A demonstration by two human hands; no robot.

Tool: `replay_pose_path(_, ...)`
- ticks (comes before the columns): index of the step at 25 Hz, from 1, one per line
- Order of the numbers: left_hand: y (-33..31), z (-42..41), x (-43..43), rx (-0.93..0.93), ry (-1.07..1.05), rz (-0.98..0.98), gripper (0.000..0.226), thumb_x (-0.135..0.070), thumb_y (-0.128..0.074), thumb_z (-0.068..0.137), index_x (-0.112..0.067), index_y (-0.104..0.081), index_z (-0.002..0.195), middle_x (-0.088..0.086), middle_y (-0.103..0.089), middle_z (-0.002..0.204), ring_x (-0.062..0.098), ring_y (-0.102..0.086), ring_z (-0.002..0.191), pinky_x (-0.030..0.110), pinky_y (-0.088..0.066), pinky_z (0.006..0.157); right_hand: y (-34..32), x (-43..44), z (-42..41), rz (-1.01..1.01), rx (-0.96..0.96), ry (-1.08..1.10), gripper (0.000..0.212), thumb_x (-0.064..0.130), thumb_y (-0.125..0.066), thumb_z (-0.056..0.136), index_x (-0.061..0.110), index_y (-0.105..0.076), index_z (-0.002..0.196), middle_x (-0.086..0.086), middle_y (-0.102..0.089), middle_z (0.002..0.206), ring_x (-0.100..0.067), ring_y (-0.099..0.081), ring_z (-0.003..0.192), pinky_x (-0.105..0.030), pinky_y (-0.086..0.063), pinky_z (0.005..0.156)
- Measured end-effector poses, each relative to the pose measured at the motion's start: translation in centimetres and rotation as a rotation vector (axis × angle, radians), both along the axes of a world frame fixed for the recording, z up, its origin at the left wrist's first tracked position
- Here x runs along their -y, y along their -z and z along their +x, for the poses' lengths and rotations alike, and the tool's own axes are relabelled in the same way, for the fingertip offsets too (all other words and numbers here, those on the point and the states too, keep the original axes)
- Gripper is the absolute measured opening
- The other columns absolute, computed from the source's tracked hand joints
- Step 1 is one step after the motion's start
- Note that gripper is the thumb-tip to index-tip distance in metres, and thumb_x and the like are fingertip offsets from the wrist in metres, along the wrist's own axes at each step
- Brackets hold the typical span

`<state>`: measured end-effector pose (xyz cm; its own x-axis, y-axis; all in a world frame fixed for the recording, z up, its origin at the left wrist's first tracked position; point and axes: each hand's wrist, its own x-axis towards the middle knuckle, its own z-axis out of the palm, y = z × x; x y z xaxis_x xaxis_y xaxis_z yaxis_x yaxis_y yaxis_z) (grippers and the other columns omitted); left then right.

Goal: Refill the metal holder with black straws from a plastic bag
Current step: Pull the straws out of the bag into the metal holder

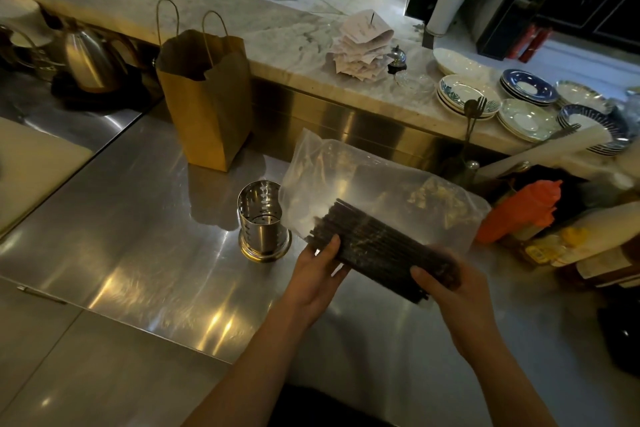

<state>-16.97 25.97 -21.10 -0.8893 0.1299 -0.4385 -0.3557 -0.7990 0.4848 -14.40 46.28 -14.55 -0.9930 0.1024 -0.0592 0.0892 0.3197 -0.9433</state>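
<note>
A bundle of black straws (pixel 377 246) lies inside a clear plastic bag (pixel 374 180), held in the air above the steel counter. My left hand (pixel 320 274) grips the bundle's left end through the bag. My right hand (pixel 446 291) grips its right end. The perforated metal holder (pixel 264 220) stands upright on the counter just left of the bag, and I see no straws in it.
A brown paper bag (pixel 207 97) stands behind the holder. A kettle (pixel 91 59) sits at far left. An orange squeeze bottle (pixel 519 212) and other bottles crowd the right. Stacked plates (pixel 519 104) and a spike of receipts (pixel 363 42) rest on the raised marble ledge.
</note>
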Motion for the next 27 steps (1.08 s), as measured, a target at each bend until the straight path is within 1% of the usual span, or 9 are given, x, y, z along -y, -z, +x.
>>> replay_pose_path(3, -0.4, 0.2, 0.2, -0.021, -0.016, 0.03, 0.022, -0.007, -0.049, 0.098, -0.009, -0.059, 0.118, 0.008, -0.072, 0.108, 0.023, -0.067, 0.105, 0.036, -0.056, 0.09, -1.1, 0.3, -0.2, 0.063, -0.047, -0.032, 0.036, 0.005, -0.073, 0.08, 0.033, -0.065, 0.101, 0.005, -0.07, 0.102, -0.003, -0.066, 0.093, -0.019, -0.055, 0.076)
replay_pose_path(6, -1.0, -0.1, 0.3, -0.054, -0.025, 0.067, 0.025, -0.007, -0.047, 0.099, -0.01, -0.057, 0.122, 0.008, -0.072, 0.109, 0.024, -0.064, 0.11, 0.037, -0.055, 0.094, -2.8, 1.0, -0.4, 0.12, -0.117, -0.068, 0.04, 0.004, -0.071, 0.081, 0.039, -0.061, 0.098, 0.011, -0.067, 0.1, 0.004, -0.064, 0.092, -0.008, -0.05, 0.071)
replay_pose_path(8, -1.2, -0.5, 0.4, -0.058, -0.033, 0.104, 0.031, -0.009, -0.048, 0.098, -0.009, -0.055, 0.128, 0.008, -0.071, 0.113, 0.024, -0.065, 0.111, 0.037, -0.055, 0.094, -3.9, 1.3, -0.8, 0.16, -0.176, -0.094, 0.04, 0.003, -0.07, 0.082, 0.038, -0.06, 0.098, 0.012, -0.066, 0.098, 0.004, -0.064, 0.091, -0.008, -0.05, 0.071)
replay_pose_path(10, -1.2, -0.8, 0.5, -0.056, -0.04, 0.142, 0.037, -0.01, -0.049, 0.098, -0.007, -0.051, 0.135, 0.01, -0.069, 0.117, 0.024, -0.065, 0.112, 0.037, -0.056, 0.093, -4.8, 1.7, -1.2, 0.212, -0.222, -0.134, 0.04, 0.005, -0.07, 0.083, 0.04, -0.06, 0.1, 0.014, -0.066, 0.098, 0.002, -0.063, 0.093, -0.011, -0.051, 0.074)
replay_pose_path(13, -1.0, -0.8, 0.7, -0.071, -0.04, 0.193, 0.038, -0.011, -0.047, 0.1, -0.006, -0.048, 0.138, 0.013, -0.065, 0.125, 0.027, -0.062, 0.119, 0.039, -0.053, 0.097, -5.7, 2.1, -1.6, 0.277, -0.252, -0.184, 0.04, 0.009, -0.068, 0.084, 0.043, -0.058, 0.102, 0.018, -0.064, 0.098, 0.003, -0.061, 0.096, -0.014, -0.052, 0.075)
replay_pose_path(17, -0.8, -0.7, 0.6, -0.067, -0.037, 0.259, 0.029, -0.01, -0.045, 0.1, -0.008, -0.058, 0.126, 0.014, -0.066, 0.123, 0.028, -0.063, 0.118, 0.041, -0.052, 0.099, -6.0, 2.5, -2.0, 0.329, -0.26, -0.209, 0.03, 0.015, -0.066, 0.085, 0.033, -0.059, 0.108, 0.016, -0.063, 0.099, 0.002, -0.06, 0.097, -0.021, -0.05, 0.078)
replay_pose_path(20, -0.9, -0.7, 0.5, -0.067, -0.043, 0.297, 0.029, -0.011, -0.047, 0.099, -0.007, -0.058, 0.125, 0.015, -0.066, 0.124, 0.028, -0.063, 0.118, 0.04, -0.052, 0.099, -6.4, 2.9, -2.1, 0.348, -0.257, -0.209, 0.031, 0.013, -0.066, 0.085, 0.032, -0.059, 0.108, 0.016, -0.063, 0.099, 0.004, -0.059, 0.097, -0.018, -0.047, 0.077)
replay_pose_path(23, -1.0, -0.8, 0.5, -0.059, -0.05, 0.309, 0.026, -0.012, -0.046, 0.099, -0.007, -0.063, 0.119, 0.014, -0.069, 0.12, 0.026, -0.066, 0.114, 0.04, -0.054, 0.097, -7.0, 3.3, -2.1, 0.379, -0.256, -0.229, 0.029, 0.016, -0.065, 0.086, 0.031, -0.058, 0.11, 0.015, -0.062, 0.1, 0.005, -0.058, 0.097, -0.013, -0.045, 0.073)
replay_pose_path(27, -0.9, -0.8, 0.6, -0.042, -0.047, 0.314, 0.026, -0.014, -0.045, 0.1, -0.007, -0.064, 0.116, 0.014, -0.07, 0.118, 0.025, -0.067, 0.113, 0.039, -0.055, 0.096, -7.6, 4.0, -2.0, 0.378, -0.234, -0.24, 0.03, 0.018, -0.063, 0.086, 0.031, -0.057, 0.112, 0.017, -0.06, 0.1, 0.006, -0.057, 0.096, -0.011, -0.045, 0.07)
